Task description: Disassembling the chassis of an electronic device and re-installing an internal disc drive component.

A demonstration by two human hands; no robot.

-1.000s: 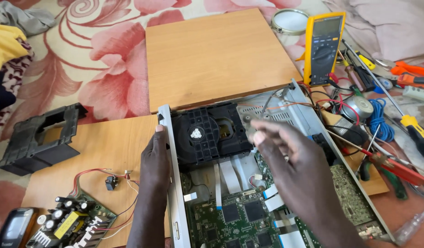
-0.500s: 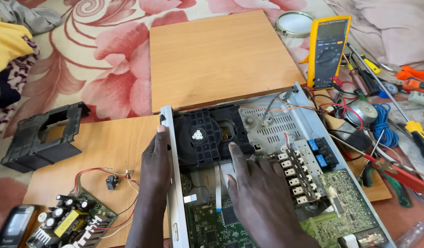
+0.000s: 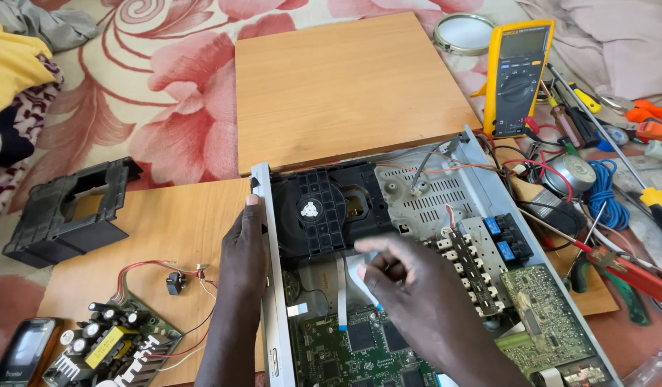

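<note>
An opened disc player [image 3: 445,193] lies on a wooden board, its black disc drive [image 3: 324,211] at the front and green circuit boards [image 3: 359,344] behind. My left hand [image 3: 243,247] rests flat against the player's grey front panel [image 3: 270,287], steadying it. My right hand [image 3: 410,287] reaches inside the chassis, fingers pinched on a white flat ribbon cable [image 3: 361,276] just below the disc drive. A second ribbon cable [image 3: 341,294] runs beside it to the main board.
A yellow multimeter [image 3: 517,75] stands at the back right beside screwdrivers and pliers [image 3: 632,276]. A black plastic frame [image 3: 73,211] sits left. A loose power board [image 3: 116,344] and a phone [image 3: 26,351] lie at the near left. A second wooden board [image 3: 345,86] is behind.
My right hand came down from above the chassis into it, then moved left and closed its fingers on the white ribbon cable. My left hand stayed on the front panel.
</note>
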